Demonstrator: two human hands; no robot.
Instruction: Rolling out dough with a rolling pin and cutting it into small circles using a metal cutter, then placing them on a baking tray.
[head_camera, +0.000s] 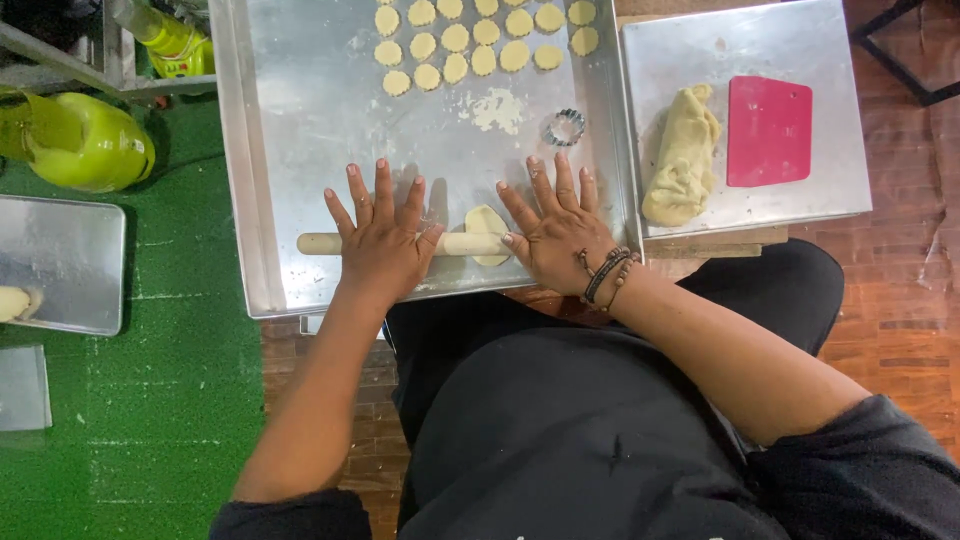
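**Wooden pin lies crosswise under two flat hands**

Wooden and pale, the rolling pin (400, 243) lies with its long axis running left to right across the near edge of the big tray (300, 120). Both hands rest flat on top of it with fingers spread wide and pointing away from the body; neither grips anything. The left hand (383, 245) covers the pin's middle, leaving a bare stub sticking out past its little finger. The right hand (555, 235) presses on the pin's other end, which is hidden beneath the palm.

Between the two hands a small dough piece (486, 232) sits under the pin, showing just beyond and just short of it. It lies beside the right thumb and near the left thumb, perhaps slightly closer to the right hand.

Further out from the right fingertips stands a round fluted cutter (566, 127), and beside it, toward the left, a scatter of dough crumbs (497, 108). Well beyond both hands, rows of cut rounds (470, 42) fill the far end of the tray.

Off to the right of the right hand a second, smaller tray (840, 100) holds a dough lump (682, 155) and a red scraper (768, 130). Left of the left hand, well apart on the green mat (170, 330), sit a green kettle (85, 140) and another tray (60, 260).
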